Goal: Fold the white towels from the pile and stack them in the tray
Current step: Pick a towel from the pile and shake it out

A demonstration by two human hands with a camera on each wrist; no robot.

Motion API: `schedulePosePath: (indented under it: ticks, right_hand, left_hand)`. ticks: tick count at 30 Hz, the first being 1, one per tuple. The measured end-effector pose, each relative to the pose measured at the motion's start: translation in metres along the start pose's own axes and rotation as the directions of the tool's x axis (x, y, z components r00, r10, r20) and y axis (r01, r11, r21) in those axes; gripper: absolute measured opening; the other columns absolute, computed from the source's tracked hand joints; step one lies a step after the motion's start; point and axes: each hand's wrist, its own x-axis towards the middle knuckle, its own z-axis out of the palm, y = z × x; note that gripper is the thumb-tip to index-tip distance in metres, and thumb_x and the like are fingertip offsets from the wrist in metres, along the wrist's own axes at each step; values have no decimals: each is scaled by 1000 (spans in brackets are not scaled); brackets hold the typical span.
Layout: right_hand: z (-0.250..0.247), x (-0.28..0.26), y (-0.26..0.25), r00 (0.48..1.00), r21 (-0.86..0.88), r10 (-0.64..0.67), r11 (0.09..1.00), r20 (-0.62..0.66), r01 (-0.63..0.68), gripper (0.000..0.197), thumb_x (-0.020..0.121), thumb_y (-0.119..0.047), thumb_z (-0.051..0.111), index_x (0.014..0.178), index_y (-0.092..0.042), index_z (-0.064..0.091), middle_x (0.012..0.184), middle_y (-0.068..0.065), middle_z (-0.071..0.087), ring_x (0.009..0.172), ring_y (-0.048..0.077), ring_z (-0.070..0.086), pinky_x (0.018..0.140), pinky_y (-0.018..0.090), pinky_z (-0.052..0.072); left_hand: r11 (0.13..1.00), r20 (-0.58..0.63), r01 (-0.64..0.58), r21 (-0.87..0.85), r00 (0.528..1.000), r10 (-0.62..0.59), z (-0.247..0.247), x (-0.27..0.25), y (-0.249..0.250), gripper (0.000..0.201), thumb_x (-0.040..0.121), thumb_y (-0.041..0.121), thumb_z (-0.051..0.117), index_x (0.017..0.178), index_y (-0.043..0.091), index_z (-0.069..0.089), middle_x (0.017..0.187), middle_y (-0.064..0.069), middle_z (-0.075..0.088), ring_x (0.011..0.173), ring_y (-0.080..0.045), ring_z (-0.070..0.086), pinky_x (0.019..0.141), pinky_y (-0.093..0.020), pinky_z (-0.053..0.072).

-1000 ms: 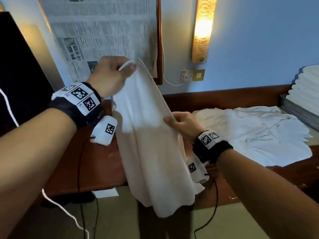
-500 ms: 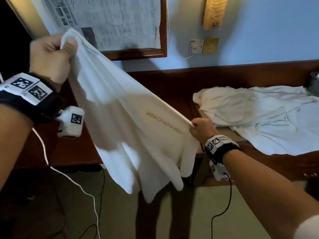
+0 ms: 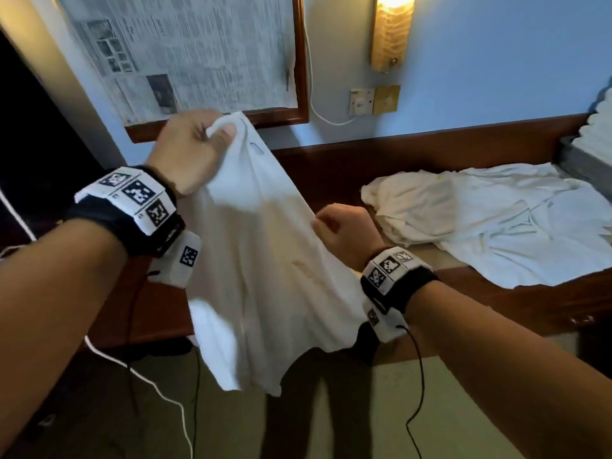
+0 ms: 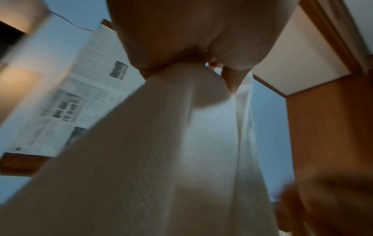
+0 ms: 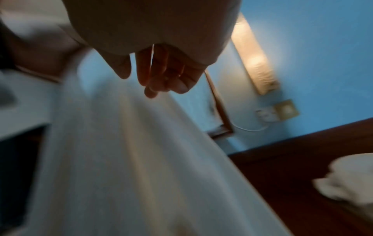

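Towel [image 3: 265, 260] hangs limp and light at 12 o'clock off the desk [image 3: 331, 167] edge, your left hand [image 3: 188, 150] pinching its top corner, right hand [image 3: 344, 233] fisted on the 3 o'clock edge, so grab corners, since mid-cloth sags.

A framed newspaper [image 3: 185, 54] hangs beside a lit wall lamp [image 3: 390, 31].

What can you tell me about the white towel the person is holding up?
The towel is white, thin, soft-looking cloth with faint yellowish lettering near its middle. The left hand pinches a top corner up high; the right hand grips its edge lower down. It hangs in loose folds in front of the wooden desk, unfolded, its lower end dangling above the floor.
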Motion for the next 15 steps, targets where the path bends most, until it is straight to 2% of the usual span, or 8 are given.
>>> schedulePosePath:
  ticks: [1, 2, 4, 6, 8, 10, 12, 15]
  right_hand:
    - [3, 9, -33, 999, 103, -44, 994, -31, 47, 15, 89, -31, 67, 87, -17, 71, 76, -7, 67, 65, 7, 56, 67, 26, 49]
    - [4, 18, -61, 999, 192, -22, 981, -46, 31, 15, 88, -36, 68, 86, -22, 70, 74, -10, 65, 65, 4, 54, 68, 24, 47]
    - [6, 34, -94, 995, 322, 102, 943, -17, -91, 19, 87, -40, 68, 74, -28, 61, 67, -12, 58, 63, 5, 51, 67, 27, 45]
    - [7, 44, -108, 984, 351, 171, 925, -47, -144, 24, 90, -36, 65, 70, -23, 60, 62, -7, 57, 62, 14, 51, 67, 38, 49]
    - [10, 48, -114, 971, 396, 208, 907, -120, -146, 21, 89, -29, 61, 73, -16, 64, 66, 1, 62, 66, 24, 56, 69, 48, 50]
    - [18, 45, -120, 965, 413, 220, 899, -143, -144, 13, 85, -19, 58, 76, -13, 67, 71, 6, 66, 70, 27, 60, 71, 47, 52]
    - [33, 33, -121, 977, 366, 199, 917, -82, -156, 15, 81, -16, 56, 79, -9, 69, 74, 9, 68, 71, 29, 62, 68, 43, 52]
    - [58, -3, -108, 970, 209, 202, 951, 138, -228, 17, 85, -15, 54, 80, -11, 70, 72, 4, 67, 67, 23, 61, 66, 37, 51]
  left_hand:
    - [999, 45, -14, 34, 999, 12, 15, 7, 1, 30, 104, 24, 52, 79, 9, 61, 69, 0, 54, 64, -12, 47, 61, -27, 37]
    - [996, 49, -74, 45, 996, 72, 20, 6, 1, 29, 103, 25, 53, 79, 12, 62, 72, -2, 56, 66, -14, 48, 64, -29, 37]
    - [995, 121, -102, 18, 988, 99, 18, 3, -9, 29, 102, 33, 55, 78, 20, 64, 73, 6, 61, 71, -12, 55, 68, -30, 41]
    - [993, 155, -118, 2, 981, 116, 16, -3, -2, 28, 100, 42, 57, 81, 25, 69, 80, 9, 68, 81, -12, 63, 74, -31, 46]
    - [992, 135, -112, -57, 984, 118, 7, -3, -10, 22, 98, 37, 60, 89, 22, 73, 85, 5, 72, 87, -15, 65, 79, -32, 48]
    - [994, 119, -104, -35, 987, 108, -9, -7, -14, 17, 98, 28, 61, 89, 20, 72, 81, 4, 68, 82, -13, 60, 76, -29, 45]
    - [995, 111, -102, -2, 989, 101, -22, -9, -21, 17, 100, 25, 59, 89, 21, 72, 78, 4, 64, 76, -10, 56, 70, -26, 42]
    - [998, 70, -62, 14, 996, 61, -43, -15, -29, 24, 103, 28, 56, 89, 14, 69, 72, 2, 56, 65, -10, 49, 61, -26, 37]
